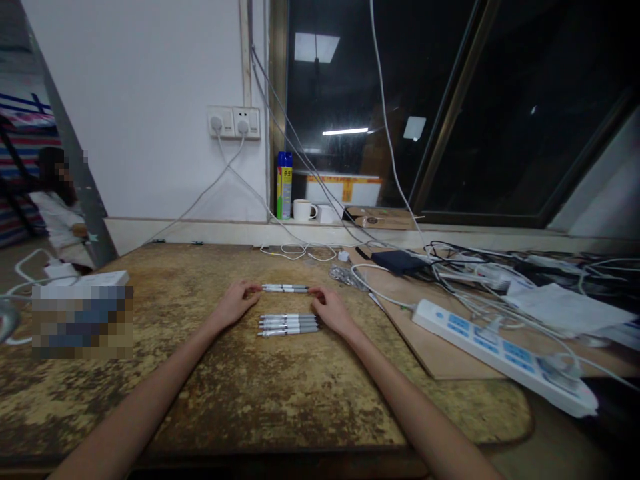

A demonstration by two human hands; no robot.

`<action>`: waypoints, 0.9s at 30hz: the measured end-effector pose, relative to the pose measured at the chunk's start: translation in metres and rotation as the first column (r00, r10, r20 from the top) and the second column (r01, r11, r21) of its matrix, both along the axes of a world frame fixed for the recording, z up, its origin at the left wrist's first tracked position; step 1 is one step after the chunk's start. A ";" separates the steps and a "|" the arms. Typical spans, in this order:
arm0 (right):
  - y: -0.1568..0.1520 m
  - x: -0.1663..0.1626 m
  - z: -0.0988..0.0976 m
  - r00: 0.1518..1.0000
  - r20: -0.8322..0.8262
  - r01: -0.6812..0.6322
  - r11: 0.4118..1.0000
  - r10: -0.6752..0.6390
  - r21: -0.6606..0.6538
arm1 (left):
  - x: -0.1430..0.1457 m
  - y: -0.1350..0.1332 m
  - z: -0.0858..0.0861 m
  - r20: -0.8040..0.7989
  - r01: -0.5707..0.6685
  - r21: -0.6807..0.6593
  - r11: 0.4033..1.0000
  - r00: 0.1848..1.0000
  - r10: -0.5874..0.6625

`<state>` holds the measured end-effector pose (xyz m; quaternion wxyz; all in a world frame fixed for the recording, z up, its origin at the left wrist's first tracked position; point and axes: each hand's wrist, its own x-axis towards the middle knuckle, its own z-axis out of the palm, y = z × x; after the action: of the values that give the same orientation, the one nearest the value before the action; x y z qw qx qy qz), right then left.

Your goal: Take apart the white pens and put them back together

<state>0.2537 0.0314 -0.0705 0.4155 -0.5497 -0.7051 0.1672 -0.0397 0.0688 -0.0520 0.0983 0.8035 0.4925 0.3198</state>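
Observation:
On a worn, mottled brown table (210, 373), a white pen (285, 289) lies crosswise, farthest from me. My left hand (235, 301) pinches its left end and my right hand (331, 310) pinches its right end, so both hands are closed on this pen. Just nearer to me, three similar white pens (289, 325) lie side by side in a neat row between my hands, untouched.
A white power strip (500, 353) with tangled cables lies on a wooden board (440, 347) at right, beside papers (565, 310) and a dark box (399, 261). On the window ledge stand a spray can (284, 185) and a white mug (303, 210). A seated person (57, 207) is far left.

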 end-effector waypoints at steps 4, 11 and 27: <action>0.002 -0.002 0.002 0.980 -0.196 -0.043 0.995 0.025 -0.088 | 0.004 -0.005 0.008 -0.029 0.006 -0.039 0.999 1.000 -0.007; 0.005 0.000 0.006 0.866 -0.500 -0.059 0.987 -0.024 -0.150 | 0.009 -0.015 0.018 -0.068 0.070 -0.083 0.994 0.995 -0.075; -0.015 -0.019 0.027 0.682 -0.730 -0.250 0.952 0.045 -0.174 | 0.042 -0.048 0.042 -0.116 0.279 0.083 0.957 0.956 -0.269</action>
<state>0.2346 0.0169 -0.0432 0.5667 -0.4307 -0.5005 0.4927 0.0019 0.0209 -0.0098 0.0764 0.8833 0.3642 0.2851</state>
